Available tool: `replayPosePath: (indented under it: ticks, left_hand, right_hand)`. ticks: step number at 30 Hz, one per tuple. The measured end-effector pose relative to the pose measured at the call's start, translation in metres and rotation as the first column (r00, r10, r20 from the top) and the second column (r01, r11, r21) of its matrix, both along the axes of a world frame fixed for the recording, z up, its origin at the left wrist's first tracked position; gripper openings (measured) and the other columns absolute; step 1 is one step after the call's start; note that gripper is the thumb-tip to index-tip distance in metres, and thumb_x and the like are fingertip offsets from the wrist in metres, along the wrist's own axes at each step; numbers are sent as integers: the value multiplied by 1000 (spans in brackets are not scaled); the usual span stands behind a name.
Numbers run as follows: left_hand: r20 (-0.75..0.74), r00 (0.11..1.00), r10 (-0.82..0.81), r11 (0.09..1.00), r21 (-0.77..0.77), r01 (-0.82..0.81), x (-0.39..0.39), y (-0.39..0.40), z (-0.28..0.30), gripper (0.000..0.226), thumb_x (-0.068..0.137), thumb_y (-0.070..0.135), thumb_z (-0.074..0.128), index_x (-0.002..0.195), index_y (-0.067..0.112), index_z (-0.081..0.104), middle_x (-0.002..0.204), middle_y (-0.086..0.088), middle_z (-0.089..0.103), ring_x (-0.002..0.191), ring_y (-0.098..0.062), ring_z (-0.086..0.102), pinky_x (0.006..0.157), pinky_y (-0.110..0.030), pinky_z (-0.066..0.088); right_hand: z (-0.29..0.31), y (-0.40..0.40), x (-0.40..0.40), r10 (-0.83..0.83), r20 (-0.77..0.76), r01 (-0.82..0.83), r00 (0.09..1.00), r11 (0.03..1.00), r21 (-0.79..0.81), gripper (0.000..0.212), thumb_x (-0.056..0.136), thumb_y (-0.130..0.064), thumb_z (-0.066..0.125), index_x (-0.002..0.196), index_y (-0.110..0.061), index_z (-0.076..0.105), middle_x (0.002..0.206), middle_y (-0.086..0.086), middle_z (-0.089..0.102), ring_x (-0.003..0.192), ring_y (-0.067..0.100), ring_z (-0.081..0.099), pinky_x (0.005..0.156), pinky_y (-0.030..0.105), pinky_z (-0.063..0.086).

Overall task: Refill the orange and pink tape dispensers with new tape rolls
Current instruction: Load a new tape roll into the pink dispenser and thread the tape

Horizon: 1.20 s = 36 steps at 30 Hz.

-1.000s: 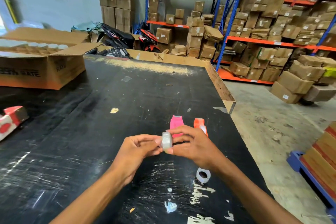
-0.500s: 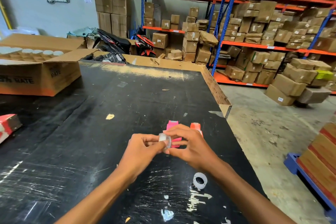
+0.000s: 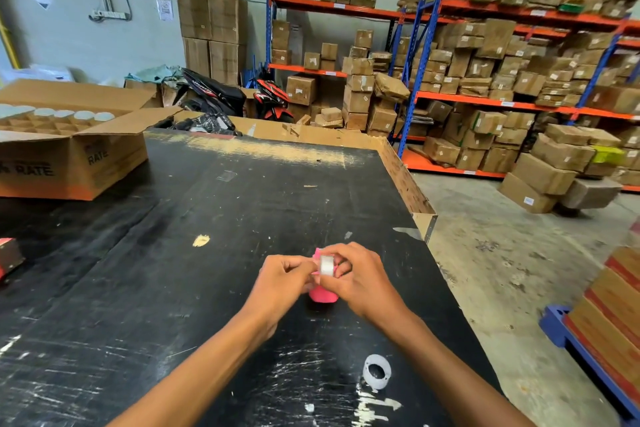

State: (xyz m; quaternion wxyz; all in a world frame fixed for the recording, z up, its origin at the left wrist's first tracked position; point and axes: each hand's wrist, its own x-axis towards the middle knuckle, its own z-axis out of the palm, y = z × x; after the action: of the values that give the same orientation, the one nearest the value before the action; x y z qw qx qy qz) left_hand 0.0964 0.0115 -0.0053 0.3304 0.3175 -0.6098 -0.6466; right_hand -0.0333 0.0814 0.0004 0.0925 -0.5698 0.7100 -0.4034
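A small clear tape roll (image 3: 326, 265) is pinched between my left hand (image 3: 282, 279) and my right hand (image 3: 356, 277), a little above the black table (image 3: 173, 270). The pink tape dispenser (image 3: 322, 295) lies on the table directly under my hands, only partly visible between them. The orange dispenser is hidden behind my right hand. A second clear tape roll (image 3: 376, 372) lies flat on the table near my right forearm.
An open cardboard box (image 3: 74, 152) with white-capped items stands at the table's far left. A red and white object (image 3: 8, 258) lies at the left edge. The table's right edge (image 3: 429, 236) drops to the concrete floor; shelves of boxes stand beyond.
My hands with the tape roll have moved slightly forward over the dispensers. The orange dispenser, visible before, is now covered by my right hand.
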Motion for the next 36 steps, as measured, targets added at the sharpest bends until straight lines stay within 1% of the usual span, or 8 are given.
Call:
replayPosePath:
  ticks: [3, 6, 11, 17, 21, 25, 32, 36]
  left_hand:
    - [-46, 999, 2, 998, 70, 1, -10, -14, -6, 29, 90, 6, 56, 75, 17, 78, 82, -3, 80, 81, -15, 75, 70, -19, 60]
    - [57, 994, 92, 995, -56, -88, -21, -30, -24, 36, 90, 1, 53, 79, 29, 73, 83, 12, 76, 81, -7, 70, 78, -22, 56]
    - [279, 957, 81, 968, -251, -8, -33, -45, -53, 28, 92, 7, 55, 113, 17, 71, 115, 1, 72, 100, -4, 61, 87, -17, 40]
    - [271, 956, 116, 940, -340, -18, -35, -50, -66, 24, 93, 18, 58, 112, 15, 72, 117, 0, 72, 114, -5, 61, 86, -13, 40]
    - [241, 964, 112, 937, -349, -21, -34, -50, -72, 23, 93, 20, 58, 111, 17, 73, 116, 1, 72, 114, -4, 61, 85, -6, 42]
    - [224, 967, 121, 938, -344, -37, -34, -49, -75, 22, 93, 18, 58, 108, 19, 74, 112, 4, 74, 107, 4, 59, 75, 7, 38]
    - [219, 966, 135, 938, -342, -53, -36, -51, -76, 21, 93, 18, 58, 107, 18, 74, 112, 2, 74, 101, 7, 58, 71, 8, 38]
    - [237, 964, 123, 939, -341, -36, -36, -52, -76, 23, 93, 19, 58, 111, 15, 73, 114, 0, 73, 106, 2, 59, 72, 7, 40]
  right_hand:
    - [2, -9, -14, -56, 43, 55, 998, 998, 14, 32, 71, -22, 80, 100, -16, 70, 79, -6, 63, 62, 8, 58, 69, 29, 51]
    - [1, -21, -26, -107, 54, 103, 993, 993, 59, 32, 70, -20, 80, 100, -12, 71, 79, 0, 67, 68, 13, 62, 71, 28, 52]
    - [-8, -39, -35, -148, -45, 154, 988, 970, 188, 24, 71, -15, 73, 94, -11, 72, 79, 3, 67, 76, 19, 63, 73, 34, 52]
    - [-13, -53, -36, -85, -51, 93, 995, 975, 199, 14, 71, -12, 74, 83, -6, 71, 79, 8, 70, 77, 25, 66, 71, 39, 53]
    - [-18, -59, -36, -85, -81, 102, 993, 965, 242, 9, 71, -15, 74, 71, -9, 68, 68, -1, 62, 71, 21, 61, 60, 29, 42]
    - [-28, -59, -40, -55, -108, 85, 993, 948, 306, 24, 75, -21, 71, 54, -23, 59, 58, -5, 54, 64, 16, 52, 57, 30, 37]
    - [-35, -61, -51, -53, 52, 37, 997, 962, 269, 8, 75, -17, 76, 80, -11, 75, 71, -2, 63, 64, 9, 52, 68, 28, 45]
    - [-28, -63, -52, -18, -24, 25, 1000, 943, 331, 11, 77, -21, 76, 84, -13, 76, 85, 7, 73, 72, 11, 59, 71, 30, 49]
